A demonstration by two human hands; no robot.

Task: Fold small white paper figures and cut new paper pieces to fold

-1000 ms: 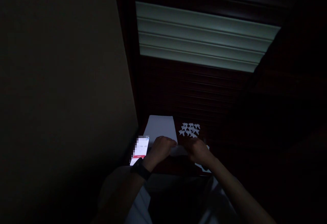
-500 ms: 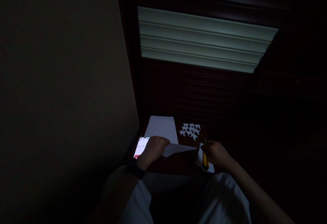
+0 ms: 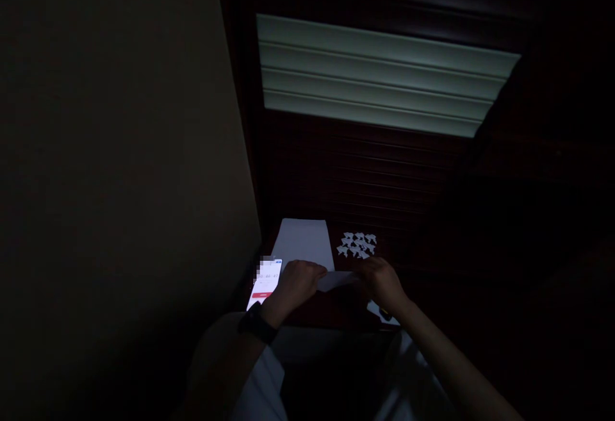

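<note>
A piece of white paper (image 3: 337, 279) is stretched between my two hands over the dark red table (image 3: 321, 311). My left hand (image 3: 298, 281), a dark watch on its wrist, is closed on the paper's left end. At the right end, my right hand (image 3: 383, 281) pinches the paper with bent fingers. Beneath my right wrist, a yellow tool with a black end (image 3: 385, 313) lies on a small white sheet (image 3: 376, 309), mostly hidden. Several small white paper cutouts (image 3: 356, 243) are grouped just beyond my right hand.
Larger white paper (image 3: 302, 241) lies flat at the back left of the table. A lit phone (image 3: 269, 283) showing a timer is beside my left wrist. A wall (image 3: 144, 152) rises at left, and a slatted panel (image 3: 384, 81) stands behind. The room is dark.
My right hand has moved left and slightly up, from over the yellow tool to the paper's right end. My left hand has shifted slightly right, uncovering more of the phone.
</note>
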